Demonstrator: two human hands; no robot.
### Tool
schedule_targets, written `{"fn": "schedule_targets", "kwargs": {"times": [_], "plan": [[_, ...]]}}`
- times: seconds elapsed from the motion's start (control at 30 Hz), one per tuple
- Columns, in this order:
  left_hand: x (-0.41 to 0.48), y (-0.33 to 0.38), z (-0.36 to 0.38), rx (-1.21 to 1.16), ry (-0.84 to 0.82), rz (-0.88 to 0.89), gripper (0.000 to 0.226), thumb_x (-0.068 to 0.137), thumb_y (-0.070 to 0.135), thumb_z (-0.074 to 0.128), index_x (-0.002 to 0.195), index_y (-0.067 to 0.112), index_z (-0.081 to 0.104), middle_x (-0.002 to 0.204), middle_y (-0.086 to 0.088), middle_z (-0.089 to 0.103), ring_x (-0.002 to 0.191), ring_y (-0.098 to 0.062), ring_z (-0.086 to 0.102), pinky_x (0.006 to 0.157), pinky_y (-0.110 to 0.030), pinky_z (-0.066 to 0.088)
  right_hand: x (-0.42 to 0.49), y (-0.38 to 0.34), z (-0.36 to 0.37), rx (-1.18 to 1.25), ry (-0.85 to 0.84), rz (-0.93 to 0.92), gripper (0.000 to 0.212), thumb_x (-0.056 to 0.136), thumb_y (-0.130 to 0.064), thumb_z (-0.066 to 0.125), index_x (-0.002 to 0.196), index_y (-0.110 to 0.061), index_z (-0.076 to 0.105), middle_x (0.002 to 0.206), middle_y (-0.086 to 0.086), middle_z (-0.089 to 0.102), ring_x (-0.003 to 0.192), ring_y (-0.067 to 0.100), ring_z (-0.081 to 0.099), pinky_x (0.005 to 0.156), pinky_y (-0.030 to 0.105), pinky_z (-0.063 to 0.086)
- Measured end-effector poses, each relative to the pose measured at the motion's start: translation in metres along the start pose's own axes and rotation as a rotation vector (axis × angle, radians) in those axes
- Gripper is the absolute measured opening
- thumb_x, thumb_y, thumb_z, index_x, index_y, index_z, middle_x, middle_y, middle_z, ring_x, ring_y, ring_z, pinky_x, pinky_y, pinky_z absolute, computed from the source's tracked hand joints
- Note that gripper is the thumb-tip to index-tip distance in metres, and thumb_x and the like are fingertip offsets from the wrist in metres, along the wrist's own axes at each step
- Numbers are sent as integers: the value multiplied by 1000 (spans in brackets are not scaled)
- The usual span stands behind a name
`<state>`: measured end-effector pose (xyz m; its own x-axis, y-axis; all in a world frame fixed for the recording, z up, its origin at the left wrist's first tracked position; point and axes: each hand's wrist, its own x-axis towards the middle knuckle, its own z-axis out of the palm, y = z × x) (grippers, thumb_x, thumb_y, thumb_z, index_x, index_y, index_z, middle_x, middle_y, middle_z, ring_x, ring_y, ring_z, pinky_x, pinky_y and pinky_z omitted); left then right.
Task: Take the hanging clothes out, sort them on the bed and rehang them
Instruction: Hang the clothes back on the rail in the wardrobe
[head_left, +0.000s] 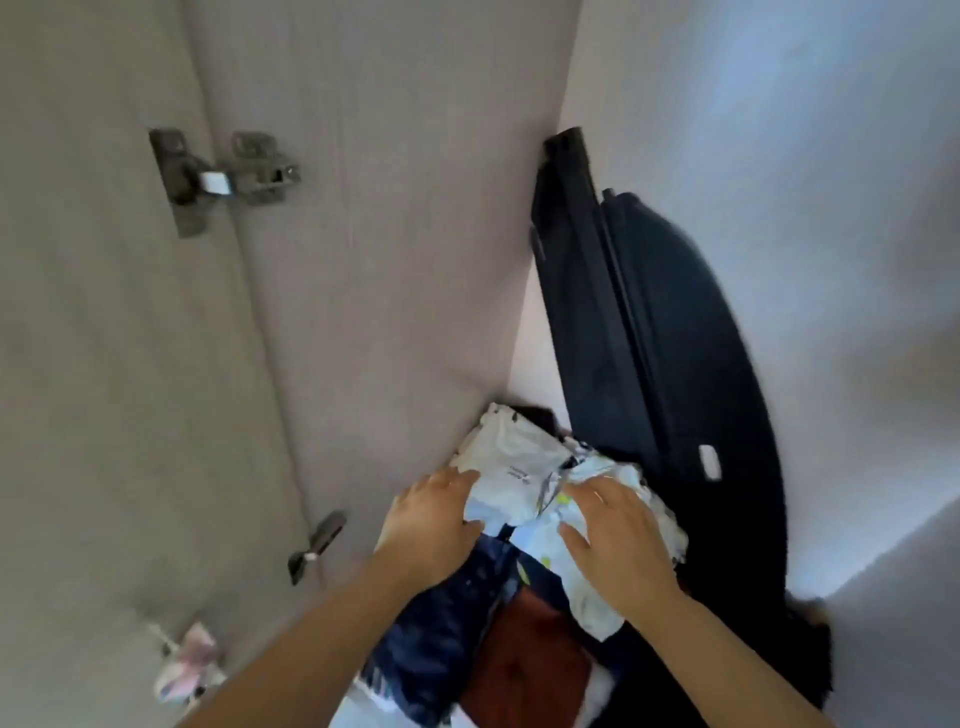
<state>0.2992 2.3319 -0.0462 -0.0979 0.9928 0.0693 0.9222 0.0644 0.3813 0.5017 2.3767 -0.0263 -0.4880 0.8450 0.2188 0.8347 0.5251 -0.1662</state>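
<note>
My left hand (431, 519) holds the near edge of a crumpled white garment (511, 480), fingers on top and thumb underneath, so it is closed on the cloth. My right hand (618, 540) lies flat on the same garment with its fingers spread and relaxed. Just under the white cloth are a navy patterned garment (447, 623) and a rust-brown garment (530, 654), bunched together. They sit between the wardrobe door (363, 260), which carries a metal hinge (223, 176), and a long black case (649, 338) leaning against the wall (805, 208).
</note>
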Motion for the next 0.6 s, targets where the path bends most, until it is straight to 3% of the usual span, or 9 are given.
{"fn": "schedule_targets", "kwargs": {"times": [0.1, 0.27, 0.6], "plan": [[-62, -36, 16, -7, -11, -243, 52, 90, 39, 48, 138, 27, 32, 140, 1, 38, 127, -21, 36, 102, -35, 30, -10, -23, 41, 27, -140, -137, 46, 93, -40, 47, 136, -27, 42, 134, -6, 44, 123, 15, 41, 103, 26, 29], [-191, -66, 48, -23, 2, -702, 56, 90, 41, 48, 141, 28, 28, 142, 3, 35, 130, -20, 36, 103, -34, 31, -40, -74, 91, 69, -379, -437, 49, 91, -38, 52, 137, -25, 42, 136, -5, 44, 125, 15, 40, 103, 25, 31], [-460, -17, 82, -125, 192, -1519, 57, 91, 41, 48, 142, 26, 27, 143, 4, 36, 130, -20, 36, 103, -34, 33, -172, -245, 140, -2, -681, -1263, 47, 93, -38, 45, 138, -30, 35, 134, -4, 41, 124, 17, 40, 100, 25, 29]]}}
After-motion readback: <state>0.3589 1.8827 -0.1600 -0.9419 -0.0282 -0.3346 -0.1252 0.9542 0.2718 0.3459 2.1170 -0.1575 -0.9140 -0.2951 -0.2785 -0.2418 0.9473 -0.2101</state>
